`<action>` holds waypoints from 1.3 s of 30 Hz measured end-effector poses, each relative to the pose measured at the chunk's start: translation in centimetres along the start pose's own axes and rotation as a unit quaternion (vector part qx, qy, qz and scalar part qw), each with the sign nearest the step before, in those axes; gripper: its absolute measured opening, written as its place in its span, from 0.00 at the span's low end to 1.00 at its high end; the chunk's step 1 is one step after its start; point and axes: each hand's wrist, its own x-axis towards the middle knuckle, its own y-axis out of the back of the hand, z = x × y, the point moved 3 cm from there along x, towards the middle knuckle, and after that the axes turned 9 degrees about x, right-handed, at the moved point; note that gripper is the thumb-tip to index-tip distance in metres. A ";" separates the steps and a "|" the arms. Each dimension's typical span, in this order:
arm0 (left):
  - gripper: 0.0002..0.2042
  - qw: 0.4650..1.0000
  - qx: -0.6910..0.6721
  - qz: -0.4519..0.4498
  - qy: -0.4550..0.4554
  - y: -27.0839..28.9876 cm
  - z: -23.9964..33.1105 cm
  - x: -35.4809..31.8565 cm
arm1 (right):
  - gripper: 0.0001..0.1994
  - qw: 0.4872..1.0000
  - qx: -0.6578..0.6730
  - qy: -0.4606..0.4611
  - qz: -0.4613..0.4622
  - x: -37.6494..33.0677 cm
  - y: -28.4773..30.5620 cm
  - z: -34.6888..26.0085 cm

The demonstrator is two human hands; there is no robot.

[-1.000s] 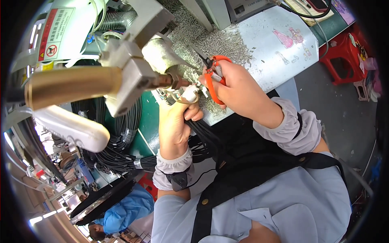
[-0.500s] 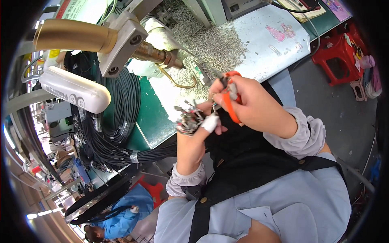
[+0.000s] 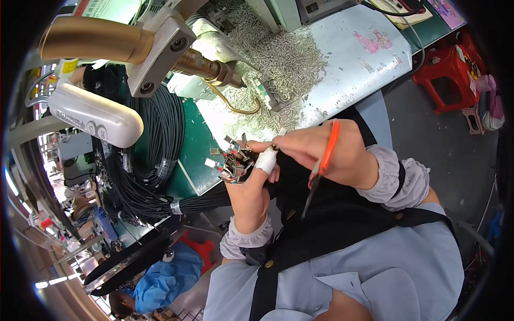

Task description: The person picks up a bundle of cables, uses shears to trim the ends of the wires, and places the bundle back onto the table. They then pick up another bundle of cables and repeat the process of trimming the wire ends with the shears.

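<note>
My left hand grips a bunch of black cables whose ends carry small metal terminals, fanned out above the fist; its thumb wears white tape. My right hand holds orange-handled snips, blades pointing down toward my apron, while its fingertips pinch at the top of the bunch beside the taped thumb. Both hands are held over my lap, below and to the right of the machine's brass nozzle.
A press-like machine with a brass cylinder and a white handle hangs upper left. A heap of small metal pieces covers the white bench. Coiled black cables lie at left. A red stool stands right. Another person in blue sits below.
Both hands drew back from the machine's nozzle toward my body, carrying the cable bunch. The snips swung down in my right hand, and its fingers now pinch the terminal ends.
</note>
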 end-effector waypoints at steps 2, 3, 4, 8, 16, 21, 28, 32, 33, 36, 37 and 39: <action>0.08 1.000 0.011 -0.004 -0.007 -0.2 0.1 0.1 | 0.16 0.999 0.018 -0.040 0.004 0.1 0.1 -0.1; 0.08 1.000 0.018 0.003 -0.003 -0.3 0.0 0.1 | 0.15 0.996 0.035 -0.079 0.009 0.2 0.2 -0.1; 0.08 1.000 0.026 0.010 0.000 -0.4 0.0 0.1 | 0.14 0.992 0.054 -0.117 0.013 0.2 0.3 0.0; 0.10 0.999 0.024 0.039 0.023 -0.4 0.0 0.0 | 0.12 0.997 -0.013 -0.076 0.017 0.2 0.0 -0.4; 0.13 0.977 0.174 0.095 -0.075 -0.7 0.0 -0.6 | 0.08 0.987 -0.036 -0.115 -0.109 0.5 0.2 -1.0; 0.12 0.918 0.335 0.034 -0.209 -0.8 0.9 -0.5 | 0.04 0.994 -0.048 -0.100 -0.010 -0.2 -0.4 -0.7; 0.09 0.997 0.060 0.038 0.043 -0.2 0.2 -0.1 | 0.06 0.774 0.434 -0.461 0.029 -0.7 -0.5 0.5; 0.08 0.998 0.024 0.016 0.058 0.1 0.1 -0.2 | 0.06 0.806 0.388 -0.445 0.036 -0.6 -0.2 -0.2; 0.08 0.998 0.019 0.013 0.052 0.1 0.2 -0.3 | 0.06 0.806 0.388 -0.445 0.036 -0.7 0.1 -0.1; 0.08 0.997 0.069 0.039 -0.005 0.2 0.1 -0.4 | 0.07 0.916 0.098 -0.364 -0.136 -1.1 1.0 0.0; 0.09 0.994 0.094 0.052 -0.033 0.3 0.2 -0.4 | 0.07 0.916 0.099 -0.364 -0.136 -1.1 0.8 0.1; 0.09 0.994 0.092 0.045 -0.033 0.0 0.4 -0.5 | 0.08 0.960 0.068 -0.272 -0.026 -0.7 0.9 -0.4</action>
